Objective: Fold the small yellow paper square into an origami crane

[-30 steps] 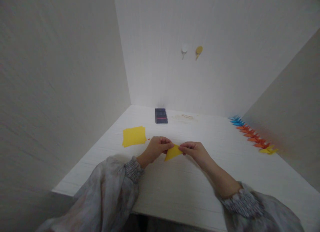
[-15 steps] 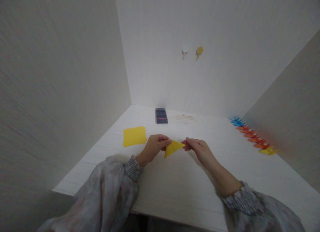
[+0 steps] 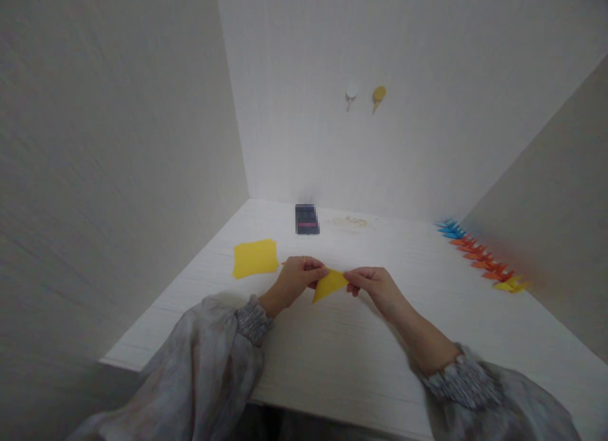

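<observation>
A folded piece of yellow origami paper, roughly triangular, is held just above the white table between my two hands. My left hand pinches its upper left part between thumb and fingers. On the other side, the thumb and fingers of my right hand close on its right corner. One point of the paper hangs down toward me. To the left of my left hand lies a stack of yellow paper sheets, apart from the fingers.
A dark, blurred-out flat object lies at the back of the table. Along the right wall runs a row of folded paper figures, with blue ones, orange-red ones and a yellow one. Two hooks are on the back wall.
My right thumb and fingers have closed further over the paper's right corner, and that hand sits slightly more to the left. My left hand has barely shifted.
</observation>
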The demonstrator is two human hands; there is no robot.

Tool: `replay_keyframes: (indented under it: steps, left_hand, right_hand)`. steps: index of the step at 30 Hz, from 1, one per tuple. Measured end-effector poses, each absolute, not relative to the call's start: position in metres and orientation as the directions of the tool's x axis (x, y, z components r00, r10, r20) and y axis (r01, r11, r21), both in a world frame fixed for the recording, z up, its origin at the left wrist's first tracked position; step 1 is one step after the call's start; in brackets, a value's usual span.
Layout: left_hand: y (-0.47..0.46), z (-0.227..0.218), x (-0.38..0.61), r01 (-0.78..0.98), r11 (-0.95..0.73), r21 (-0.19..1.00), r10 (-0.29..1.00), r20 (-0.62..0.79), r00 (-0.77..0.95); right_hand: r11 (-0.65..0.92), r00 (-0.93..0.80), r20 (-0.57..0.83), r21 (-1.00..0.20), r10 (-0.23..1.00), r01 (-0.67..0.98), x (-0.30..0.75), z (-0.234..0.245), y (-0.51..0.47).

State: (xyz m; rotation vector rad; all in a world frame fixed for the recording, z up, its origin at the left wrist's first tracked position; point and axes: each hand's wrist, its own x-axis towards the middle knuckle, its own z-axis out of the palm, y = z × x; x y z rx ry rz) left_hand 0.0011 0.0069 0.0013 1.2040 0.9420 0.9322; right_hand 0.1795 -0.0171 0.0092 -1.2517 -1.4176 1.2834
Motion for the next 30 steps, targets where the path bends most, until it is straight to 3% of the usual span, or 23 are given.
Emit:
replay_keyframes:
  steps: [8, 13, 20, 30]
  left_hand:
    - [0.010, 0.000, -0.002, -0.098, 0.116, 0.988, 0.947, -0.080, 0.312]
    - [0.015, -0.003, -0.006, -0.093, 0.073, 0.993, 0.955, -0.043, 0.292]
    - [0.012, 0.000, -0.003, -0.124, 0.097, 0.987, 0.956, -0.058, 0.289]
    - [0.012, -0.001, -0.004, -0.105, 0.116, 0.988, 0.940, -0.075, 0.333]
  right_hand:
    - [-0.086, -0.108, -0.094, -0.994, 0.990, 0.072, 0.191, 0.011, -0.014]
    - [-0.044, -0.034, -0.044, -0.999, 0.998, -0.006, 0.205, 0.012, -0.009]
    - [-0.001, -0.149, -0.005, -1.000, 0.989, 0.027, 0.196, 0.006, -0.010]
    - [0.080, -0.138, 0.075, -0.996, 0.988, 0.030, 0.194, 0.002, -0.011]
